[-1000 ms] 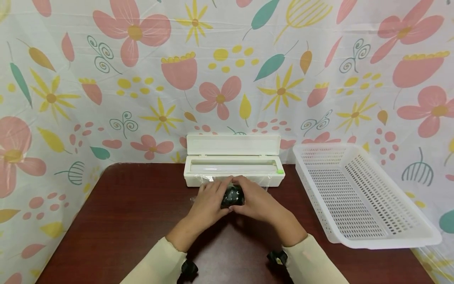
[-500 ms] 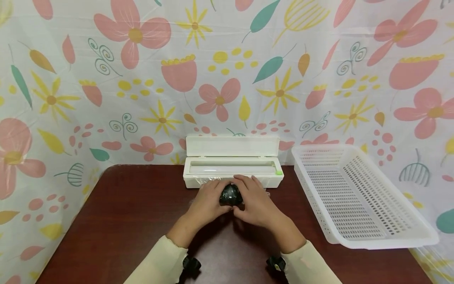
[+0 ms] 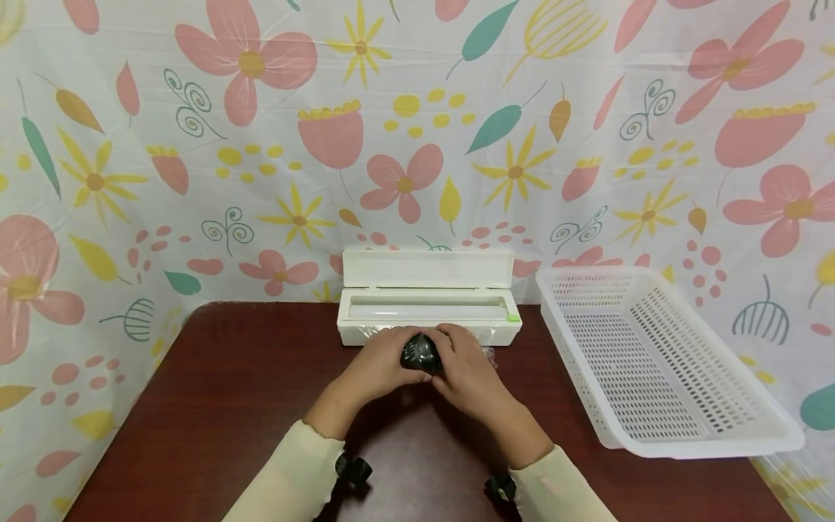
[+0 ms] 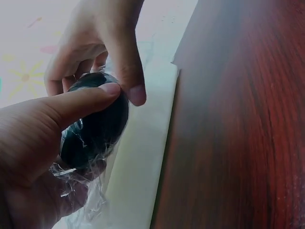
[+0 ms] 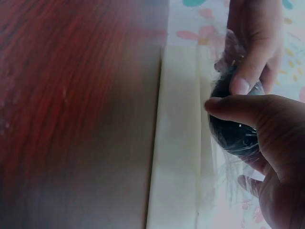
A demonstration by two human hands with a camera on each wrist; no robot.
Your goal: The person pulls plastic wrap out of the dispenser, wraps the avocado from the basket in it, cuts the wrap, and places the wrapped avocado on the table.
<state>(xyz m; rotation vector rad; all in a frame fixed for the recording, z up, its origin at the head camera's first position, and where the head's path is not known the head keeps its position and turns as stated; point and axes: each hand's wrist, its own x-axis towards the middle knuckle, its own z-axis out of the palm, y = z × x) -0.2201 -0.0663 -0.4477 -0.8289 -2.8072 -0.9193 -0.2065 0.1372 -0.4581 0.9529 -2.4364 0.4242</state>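
Between both hands is a dark, rounded, glossy object (image 3: 420,354), wrapped in clear cling film (image 4: 83,169); its exact kind is hard to tell. My left hand (image 3: 381,362) grips it from the left, thumb curled over the near side. From the right, my right hand (image 3: 472,373) holds it too, its thumb pressing close to the left thumb in the right wrist view. Loose film bunches around the object's ends. Right behind the hands stands a white cling film dispenser box (image 3: 352,333), lid (image 3: 427,270) raised, a roll (image 3: 424,312) visible inside.
A white perforated plastic basket (image 3: 613,428) stands at the right of the dark red wooden table (image 3: 248,406). A green slider (image 3: 513,317) sits at the dispenser's right end. Behind the table hangs a flower-patterned cloth (image 3: 404,109).
Both hands have shifted their grip slightly around the wrapped object and turned it a little. The object has moved slightly left. Dispenser and basket stay in place.
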